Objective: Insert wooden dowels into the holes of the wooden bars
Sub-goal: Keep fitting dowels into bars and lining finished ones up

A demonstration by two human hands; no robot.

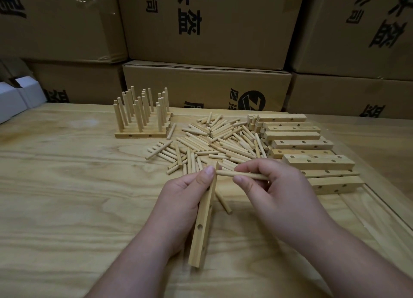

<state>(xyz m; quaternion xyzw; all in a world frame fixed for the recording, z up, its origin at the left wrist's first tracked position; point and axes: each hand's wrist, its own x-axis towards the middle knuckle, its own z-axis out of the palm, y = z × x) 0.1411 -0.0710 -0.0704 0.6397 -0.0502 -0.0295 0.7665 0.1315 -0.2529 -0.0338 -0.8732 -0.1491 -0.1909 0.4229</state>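
Cardboard boxes [207, 25] behind wooden table [67, 175], fingers [240, 179] clamped on dowel [241, 175], bar [204, 219]

Left hand [183, 192] grips a bar [203, 226]; right hand [274, 186] pinches a dowel [241, 175]

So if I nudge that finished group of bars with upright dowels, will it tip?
Probably not: the finished bars lie flat, side by side, forming a broad base. The upright dowels look thin and light, though a push high up might lever one loose.

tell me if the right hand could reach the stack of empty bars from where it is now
Probably yes: the stack of empty bars lies just beyond the right hand with nothing between, though that hand already holds a dowel.
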